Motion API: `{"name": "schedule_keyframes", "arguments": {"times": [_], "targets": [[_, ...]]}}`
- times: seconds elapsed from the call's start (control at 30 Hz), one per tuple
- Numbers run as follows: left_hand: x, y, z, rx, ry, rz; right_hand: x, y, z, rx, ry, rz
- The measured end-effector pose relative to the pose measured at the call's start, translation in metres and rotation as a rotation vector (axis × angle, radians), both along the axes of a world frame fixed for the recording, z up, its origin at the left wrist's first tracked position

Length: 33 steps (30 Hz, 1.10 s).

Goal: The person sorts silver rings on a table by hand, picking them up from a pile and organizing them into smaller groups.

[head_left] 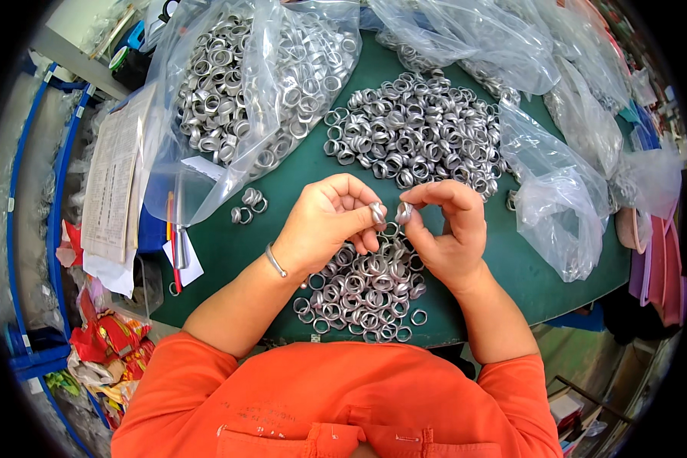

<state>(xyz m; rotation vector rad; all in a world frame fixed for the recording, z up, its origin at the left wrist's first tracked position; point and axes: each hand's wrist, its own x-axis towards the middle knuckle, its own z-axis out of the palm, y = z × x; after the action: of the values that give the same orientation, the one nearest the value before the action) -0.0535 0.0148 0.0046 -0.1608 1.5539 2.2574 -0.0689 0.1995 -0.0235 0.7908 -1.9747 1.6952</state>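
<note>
Pinching one small silver ring [377, 212] in the left hand [324, 223] and another ring [404, 213] in the right hand [444, 229], fingertips nearly meeting above the green bench [229, 244]. Beneath the hands, a loose ring pile [362, 294]; beyond them, a larger heap [416, 130] and clear bags [252, 84].

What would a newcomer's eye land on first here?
Silver metal rings everywhere: a big loose pile at the far middle of the green table, a smaller heap near the person. Above that heap, the left hand and right hand each pinch one ring.
</note>
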Motion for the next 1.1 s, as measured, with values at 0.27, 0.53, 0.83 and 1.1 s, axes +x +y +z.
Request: {"name": "schedule_keyframes", "arguments": {"times": [0.27, 0.53, 0.83, 1.1], "targets": [[0.001, -0.004, -0.002, 0.139, -0.094, -0.014, -0.006, 0.007, 0.012, 0.248, 0.215, 0.068], [-0.001, -0.01, -0.003, 0.163, -0.137, -0.029, -0.002, 0.008, 0.02, 0.255, 0.176, 0.235], [-0.001, -0.01, -0.004, 0.184, -0.159, -0.011, 0.0, 0.007, 0.025, 0.3, 0.071, 0.305], [0.007, -0.01, -0.004, -0.602, 0.523, -0.024, -0.001, 0.004, 0.023, 0.329, -0.018, 0.138]]}}
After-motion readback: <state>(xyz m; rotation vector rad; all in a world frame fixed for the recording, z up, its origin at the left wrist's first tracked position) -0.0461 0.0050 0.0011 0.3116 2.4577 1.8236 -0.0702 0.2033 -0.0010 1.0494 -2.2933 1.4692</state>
